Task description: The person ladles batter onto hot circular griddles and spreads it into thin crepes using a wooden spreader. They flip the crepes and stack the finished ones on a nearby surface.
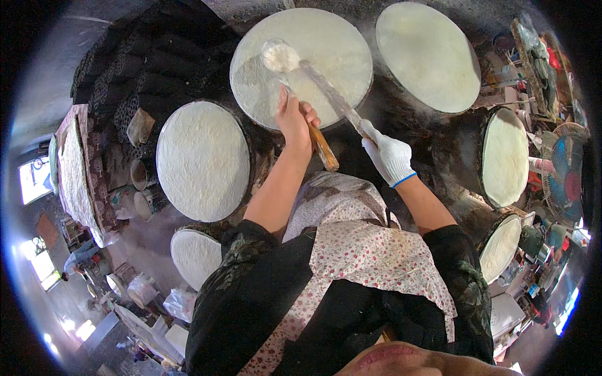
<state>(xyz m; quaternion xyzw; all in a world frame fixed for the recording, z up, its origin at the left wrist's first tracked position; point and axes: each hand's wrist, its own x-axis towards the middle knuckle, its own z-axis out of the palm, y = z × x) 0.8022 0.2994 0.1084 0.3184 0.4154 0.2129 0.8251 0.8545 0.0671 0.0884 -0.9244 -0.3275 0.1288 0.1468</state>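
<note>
My bare left hand (295, 119) is wrapped round the wooden handle of a ladle (325, 151). The ladle's bowl, coated with thick white batter (283, 57), is over a large round pan (338, 37) whose surface is covered in a pale white layer. My right hand (389, 152), in a white knit glove with a blue cuff, grips a long, flat, whitish stick (329, 91). That stick slants up to the left, its far tip at the batter in the ladle. Whether tip and bowl touch, I cannot tell.
More white-covered round pans surround me: one at far right (426, 56), one at left (202, 161), others lower left (195, 257) and at right (505, 158). Dark ridged material (169, 59) is piled at far left. A fan (564, 172) stands right.
</note>
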